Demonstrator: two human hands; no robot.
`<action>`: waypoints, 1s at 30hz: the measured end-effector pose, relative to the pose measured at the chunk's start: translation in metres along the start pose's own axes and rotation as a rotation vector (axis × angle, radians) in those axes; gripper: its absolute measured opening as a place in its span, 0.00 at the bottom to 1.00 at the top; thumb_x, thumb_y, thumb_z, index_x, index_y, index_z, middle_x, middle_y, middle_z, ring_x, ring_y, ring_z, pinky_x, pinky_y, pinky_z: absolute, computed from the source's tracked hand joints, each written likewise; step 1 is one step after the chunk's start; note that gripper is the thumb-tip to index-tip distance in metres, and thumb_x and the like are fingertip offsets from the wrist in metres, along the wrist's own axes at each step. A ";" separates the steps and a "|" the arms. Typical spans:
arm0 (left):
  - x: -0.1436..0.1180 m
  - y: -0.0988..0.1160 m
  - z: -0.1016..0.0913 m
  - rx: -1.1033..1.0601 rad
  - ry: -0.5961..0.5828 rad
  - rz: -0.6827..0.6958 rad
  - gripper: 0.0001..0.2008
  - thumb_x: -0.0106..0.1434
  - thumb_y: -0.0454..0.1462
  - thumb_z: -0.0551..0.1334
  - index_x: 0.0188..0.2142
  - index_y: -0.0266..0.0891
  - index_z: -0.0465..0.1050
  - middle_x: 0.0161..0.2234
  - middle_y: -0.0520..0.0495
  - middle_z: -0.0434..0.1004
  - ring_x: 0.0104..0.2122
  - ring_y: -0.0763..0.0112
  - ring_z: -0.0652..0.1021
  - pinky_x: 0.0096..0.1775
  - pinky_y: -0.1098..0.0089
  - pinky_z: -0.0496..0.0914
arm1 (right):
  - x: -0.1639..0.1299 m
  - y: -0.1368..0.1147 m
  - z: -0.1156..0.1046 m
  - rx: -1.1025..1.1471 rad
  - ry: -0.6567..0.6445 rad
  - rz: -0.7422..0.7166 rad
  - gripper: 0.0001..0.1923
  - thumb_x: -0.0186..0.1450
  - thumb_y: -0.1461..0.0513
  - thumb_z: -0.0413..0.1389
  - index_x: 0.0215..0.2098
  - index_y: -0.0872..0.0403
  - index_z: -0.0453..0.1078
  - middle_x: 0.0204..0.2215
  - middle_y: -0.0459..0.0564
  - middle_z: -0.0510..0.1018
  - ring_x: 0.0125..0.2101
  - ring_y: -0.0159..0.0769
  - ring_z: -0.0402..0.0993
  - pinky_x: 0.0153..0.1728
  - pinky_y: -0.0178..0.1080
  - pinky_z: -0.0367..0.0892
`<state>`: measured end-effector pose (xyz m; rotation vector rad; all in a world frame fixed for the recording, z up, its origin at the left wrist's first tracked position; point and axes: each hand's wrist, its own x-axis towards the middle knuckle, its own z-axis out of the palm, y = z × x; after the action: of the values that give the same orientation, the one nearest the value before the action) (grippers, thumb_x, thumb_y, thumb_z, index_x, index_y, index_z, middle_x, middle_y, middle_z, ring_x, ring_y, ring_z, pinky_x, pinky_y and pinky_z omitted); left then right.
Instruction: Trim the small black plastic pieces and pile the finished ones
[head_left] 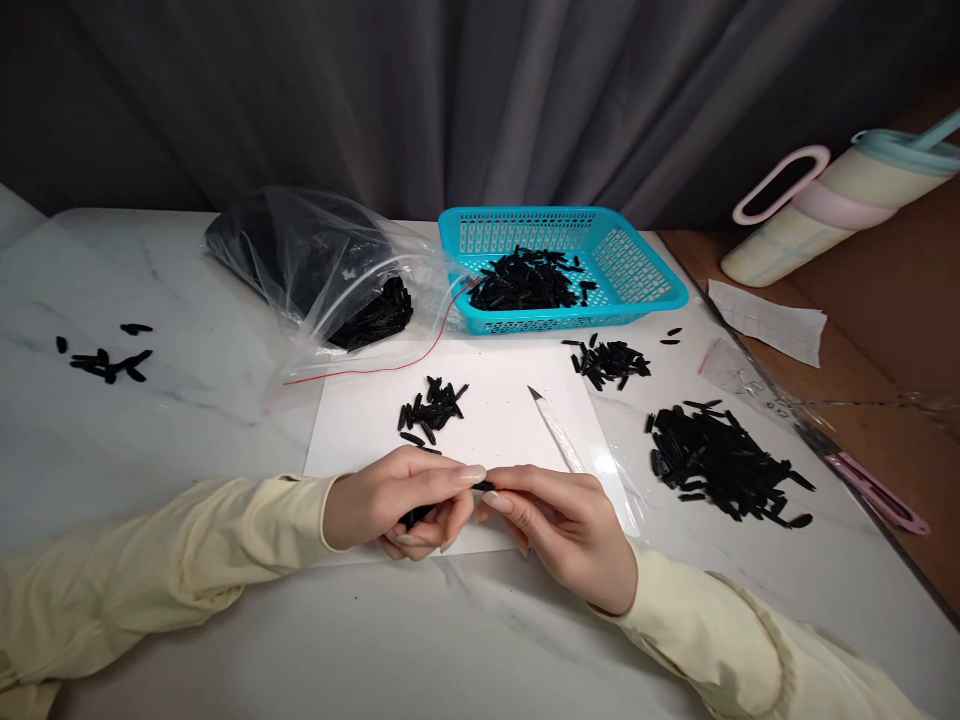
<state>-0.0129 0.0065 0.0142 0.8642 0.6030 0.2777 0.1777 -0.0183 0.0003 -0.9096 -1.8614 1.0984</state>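
L hand (405, 495) and R hand (566, 525) meet over the near part of a white sheet (352, 430) on the marbled tabletop (420, 640). Btwn their fingertips is one slim black piece (484, 486), pinched from both ends: L thumb on top at one end, R thumb and forefinger at the other. L hand's other fingers curl in, w/ more black stuff (416, 516) showing under them, partly hidden, so can't tell how many pcs. R hand's other fingers are bent loosely, mostly out of sight underneath.

Just beyond L hand, on the sheet: small pile (433, 408) of similar pcs. To its right, a pointed blade w/ a pale wrapped handle (555, 430), lying at a slant.

Farther back: blue basket (660, 292) w/ a heap of black pcs (525, 280) in it; left of that, clear plastic bag (300, 270) w/ red seal strip, black contents at its mouth. Right side of tabletop: mid-size pile (611, 362) near the basket, bigger pile (720, 465) closer in. Far left: a few loose pcs (111, 363). Pink-handled tool (881, 492) near R edge; tumbler (844, 208) w/ handle and straw tilted in view, top R.
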 end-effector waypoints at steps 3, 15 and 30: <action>-0.001 0.000 0.000 -0.007 -0.002 0.003 0.21 0.64 0.46 0.52 0.20 0.35 0.62 0.10 0.59 0.49 0.11 0.83 0.50 0.13 0.78 0.46 | 0.000 -0.001 0.000 0.005 0.009 -0.007 0.10 0.65 0.68 0.51 0.38 0.54 0.73 0.27 0.48 0.79 0.27 0.30 0.76 0.29 0.29 0.72; 0.001 -0.001 -0.002 -0.051 -0.011 0.009 0.19 0.64 0.44 0.53 0.21 0.35 0.62 0.11 0.59 0.51 0.11 0.84 0.49 0.12 0.80 0.45 | -0.001 -0.001 0.000 -0.001 0.024 0.004 0.08 0.65 0.68 0.51 0.37 0.56 0.73 0.27 0.49 0.79 0.27 0.30 0.76 0.28 0.29 0.72; 0.001 -0.003 -0.003 0.002 0.056 -0.014 0.22 0.63 0.46 0.52 0.18 0.35 0.61 0.09 0.59 0.49 0.10 0.84 0.50 0.12 0.79 0.46 | -0.002 0.000 0.000 -0.005 0.011 0.018 0.09 0.65 0.66 0.50 0.39 0.54 0.72 0.27 0.48 0.79 0.26 0.30 0.76 0.27 0.29 0.71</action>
<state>-0.0134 0.0070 0.0099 0.8562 0.6611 0.2892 0.1782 -0.0201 -0.0003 -0.9349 -1.8518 1.0978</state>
